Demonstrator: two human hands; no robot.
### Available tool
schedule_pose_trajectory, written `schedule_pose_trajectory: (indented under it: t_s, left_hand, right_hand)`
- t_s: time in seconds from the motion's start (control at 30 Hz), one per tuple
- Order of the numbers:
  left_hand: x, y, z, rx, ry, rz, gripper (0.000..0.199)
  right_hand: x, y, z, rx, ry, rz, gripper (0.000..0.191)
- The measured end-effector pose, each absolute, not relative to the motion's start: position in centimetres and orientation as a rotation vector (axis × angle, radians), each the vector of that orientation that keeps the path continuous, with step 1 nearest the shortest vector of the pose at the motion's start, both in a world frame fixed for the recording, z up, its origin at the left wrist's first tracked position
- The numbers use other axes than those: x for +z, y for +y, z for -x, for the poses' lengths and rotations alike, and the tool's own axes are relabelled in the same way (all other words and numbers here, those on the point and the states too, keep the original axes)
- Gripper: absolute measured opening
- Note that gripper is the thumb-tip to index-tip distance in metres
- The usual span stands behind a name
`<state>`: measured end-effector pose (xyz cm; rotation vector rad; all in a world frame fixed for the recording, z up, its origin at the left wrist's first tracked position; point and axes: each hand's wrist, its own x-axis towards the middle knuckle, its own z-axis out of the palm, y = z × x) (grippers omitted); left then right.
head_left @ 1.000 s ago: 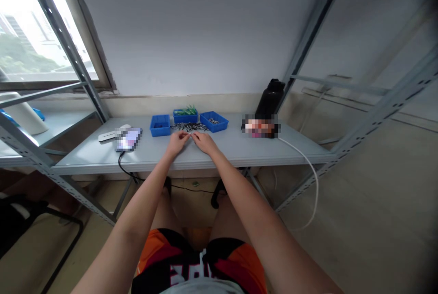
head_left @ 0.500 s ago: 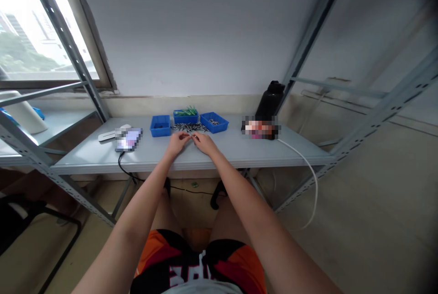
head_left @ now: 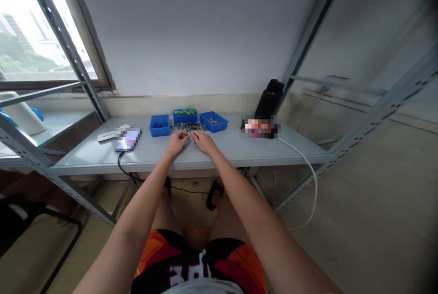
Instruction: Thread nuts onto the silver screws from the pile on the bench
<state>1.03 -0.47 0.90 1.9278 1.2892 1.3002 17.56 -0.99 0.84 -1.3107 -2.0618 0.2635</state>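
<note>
My left hand point(head_left: 177, 143) rests over the shelf top with its fingers pinched together. Facing it, my right hand point(head_left: 204, 141) is also closed in a pinch, and the fingertips of both nearly meet. Whatever lies between the fingers is too small to make out. Just beyond the fingertips spreads a loose pile of thin black and silvery pieces point(head_left: 189, 126). Around that pile stand a blue bin with dark contents point(head_left: 159, 131), a blue bin of green slender pieces point(head_left: 185, 118) and a blue bin holding small metallic parts point(head_left: 219, 126).
On the left of the grey shelf point(head_left: 232, 150) lie a phone point(head_left: 128, 139) with a black cable and a white flat object point(head_left: 106, 136). A black bottle point(head_left: 269, 100) and a blurred-out item with a white cable point(head_left: 316, 189) are at the right. Metal uprights frame both sides.
The fingertips have drawn slightly apart, while both hands stay in nearly the same place. Under the shelf, the right foot has shifted a little to the left.
</note>
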Motion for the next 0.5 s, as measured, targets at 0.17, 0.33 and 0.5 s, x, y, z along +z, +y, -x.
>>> schedule_pose_trajectory:
  t_s: [0.17,0.33,0.5]
  left_hand:
    - [1.0,-0.48,-0.98,1.278,1.316,-1.954,0.018]
    - [1.18,-0.7,-0.9,1.3,1.296,-1.949,0.022]
    - [1.54,-1.04,-1.0,1.327,1.262,-1.919,0.02]
  right_hand:
    - [0.79,-0.95,-17.54,0.272,-2.04,1.319,0.028]
    - [0.48,-0.72,-17.58,0.241,-2.054,1.323,0.027]
    - [0.54,-0.85,-17.56,0.241,-2.062,1.323,0.021]
